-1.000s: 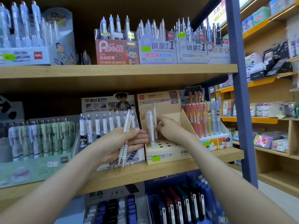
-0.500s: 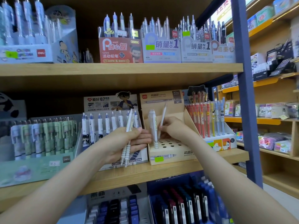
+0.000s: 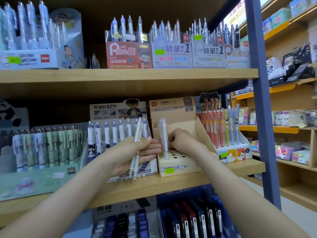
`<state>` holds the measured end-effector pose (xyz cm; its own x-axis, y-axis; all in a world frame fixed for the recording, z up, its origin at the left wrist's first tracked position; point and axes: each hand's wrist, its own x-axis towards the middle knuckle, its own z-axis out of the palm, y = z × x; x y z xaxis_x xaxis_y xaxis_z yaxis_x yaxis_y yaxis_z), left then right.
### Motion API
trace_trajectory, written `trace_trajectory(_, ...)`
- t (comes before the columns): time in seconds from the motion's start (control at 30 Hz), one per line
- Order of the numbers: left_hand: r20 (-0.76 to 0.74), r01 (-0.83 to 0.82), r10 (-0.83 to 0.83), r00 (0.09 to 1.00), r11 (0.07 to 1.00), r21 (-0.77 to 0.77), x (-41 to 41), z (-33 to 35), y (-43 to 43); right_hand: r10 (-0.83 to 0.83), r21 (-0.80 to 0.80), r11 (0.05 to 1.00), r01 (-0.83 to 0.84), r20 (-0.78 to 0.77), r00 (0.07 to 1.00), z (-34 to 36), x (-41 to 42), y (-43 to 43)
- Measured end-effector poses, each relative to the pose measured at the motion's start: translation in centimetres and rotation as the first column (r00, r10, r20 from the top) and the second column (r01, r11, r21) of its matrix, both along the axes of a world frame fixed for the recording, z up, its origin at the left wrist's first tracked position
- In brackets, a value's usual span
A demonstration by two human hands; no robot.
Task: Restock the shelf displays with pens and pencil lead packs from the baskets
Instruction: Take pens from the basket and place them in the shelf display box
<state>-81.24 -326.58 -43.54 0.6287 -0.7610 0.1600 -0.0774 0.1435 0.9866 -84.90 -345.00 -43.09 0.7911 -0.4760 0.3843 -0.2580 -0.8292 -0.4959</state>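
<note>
My left hand [image 3: 135, 152] grips a small bunch of white mechanical pencils [image 3: 138, 131], tips down, in front of the middle shelf. Just right of it stands a beige cardboard display box [image 3: 178, 167] with rows of round holes. A few white pencils [image 3: 163, 133] stand upright in its left holes. My right hand [image 3: 181, 140] reaches into the box, its curled fingers pinching one of those standing pencils. Most holes in front of that hand are empty. No basket is in view.
A blue-and-white pen display [image 3: 109, 134] stands left of the box and a green one [image 3: 48, 148] further left. A red and yellow pen display [image 3: 221, 127] is on its right. The upper shelf board [image 3: 128, 74] hangs overhead; a blue post [image 3: 262, 100] bounds the right.
My right hand has lowered the tilted pencil it held into the box, beside the standing ones. The left hand has stayed in place with its bunch.
</note>
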Motion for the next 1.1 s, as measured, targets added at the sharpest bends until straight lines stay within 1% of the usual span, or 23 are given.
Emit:
trace_trajectory(0.07, 0.004, 0.004, -0.004, 1.0, 1.0, -0.002, 0.0, 0.0, 0.0, -0.011, 0.005, 1.0, 0.011, -0.008, 1.0, 0.2, -0.1, 0.1)
trace_trajectory(0.1, 0.006, 0.006, -0.006, 1.0, 1.0, -0.003, 0.0, 0.0, 0.0, -0.007, 0.009, 1.0, 0.007, 0.032, 0.999, 0.1, -0.2, 0.1)
trace_trajectory(0.2, 0.004, 0.009, -0.009, 1.0, 1.0, -0.004, 0.0, 0.0, 0.0, 0.011, 0.057, 0.998, -0.026, 0.239, 0.971, -0.3, -0.5, 0.2)
trace_trajectory(0.23, 0.005, 0.009, -0.009, 1.0, 1.0, -0.004, 0.0, 0.0, 0.0, 0.014, 0.068, 0.997, -0.033, 0.267, 0.964, -0.3, -0.5, 0.3)
trace_trajectory(0.3, 0.01, 0.009, -0.009, 1.0, 1.0, 0.001, 0.0, 0.0, 0.1, 0.02, 0.061, 0.998, -0.036, 0.242, 0.97, -0.1, -0.7, 0.4)
trace_trajectory(0.4, 0.036, 0.01, -0.01, 0.999, 1.0, 0.016, -0.1, -0.1, 0.2, 0.016, 0.021, 1.0, -0.019, 0.131, 0.991, 0.4, -1.0, 0.6)
trace_trajectory(0.43, 0.051, 0.013, -0.014, 0.999, 1.0, 0.016, -0.2, -0.1, 0.3, 0.003, 0.008, 1.0, -0.004, 0.123, 0.992, 0.4, -1.1, 0.6)
trace_trajectory(0.47, 0.069, 0.02, -0.021, 0.997, 1.0, 0.013, -0.3, 0.0, 0.5, -0.007, 0.011, 1.0, 0.005, 0.161, 0.987, 0.2, -1.3, 0.5)
trace_trajectory(0.5, 0.089, 0.03, -0.03, 0.996, 1.0, 0.005, -0.4, 0.0, 0.7, -0.015, 0.04, 0.999, 0.006, 0.245, 0.969, 0.0, -1.7, 0.6)
trace_trajectory(0.53, 0.108, 0.043, -0.042, 0.993, 0.999, -0.007, -0.5, 0.1, 0.9, -0.02, 0.082, 0.997, -0.011, 0.364, 0.931, -0.1, -2.4, 0.9)
trace_trajectory(0.6, 0.138, 0.091, -0.086, 0.987, 0.995, -0.031, -0.7, 0.4, 1.3, 0.012, 0.132, 0.985, -0.115, 0.604, 0.797, 0.0, -4.1, 1.7)
trace_trajectory(0.63, 0.152, 0.131, -0.124, 0.981, 0.991, -0.033, -0.9, 0.6, 1.5, 0.072, 0.128, 0.969, -0.21, 0.67, 0.739, 0.2, -5.0, 2.2)
trace_trajectory(0.67, 0.171, 0.175, -0.168, 0.971, 0.984, -0.022, -1.2, 0.8, 1.5, 0.161, 0.106, 0.943, -0.315, 0.684, 0.711, 0.5, -5.8, 2.9)
trace_trajectory(0.7, 0.197, 0.214, -0.21, 0.958, 0.977, -0.002, -1.5, 0.9, 1.4, 0.266, 0.085, 0.907, -0.413, 0.644, 0.717, 0.8, -6.5, 3.6)
trace_trajectory(0.77, 0.235, 0.274, -0.273, 0.933, 0.961, 0.026, -2.2, 1.2, 1.0, 0.442, 0.107, 0.826, -0.553, 0.484, 0.755, 0.9, -7.2, 4.7)
trace_trajectory(0.8, 0.24, 0.298, -0.296, 0.925, 0.954, 0.03, -2.5, 1.3, 0.7, 0.48, 0.135, 0.802, -0.581, 0.432, 0.763, 0.9, -7.3, 5.0)
trace_trajectory(0.83, 0.242, 0.32, -0.318, 0.917, 0.947, 0.032, -2.7, 1.4, 0.5, 0.495, 0.156, 0.785, -0.6, 0.425, 0.758, 0.9, -7.4, 5.2)
trace_trajectory(0.93, 0.25, 0.367, -0.367, 0.896, 0.929, 0.049, -3.0, 1.7, 0.2, 0.526, 0.162, 0.722, -0.673, 0.503, 0.686, 0.9, -7.9, 4.9)
trace_trajectory(1.03, 0.228, 0.381, -0.378, 0.897, 0.924, 0.03, -3.0, 1.8, 0.1, 0.542, 0.191, 0.648, -0.738, 0.565, 0.622, 0.4, -7.8, 4.6)
trace_trajectory(1.1, 0.245, 0.368, -0.364, 0.899, 0.929, 0.031, -3.0, 2.0, 0.1, 0.518, 0.19, 0.628, -0.755, 0.622, 0.587, 0.6, -7.5, 4.5)
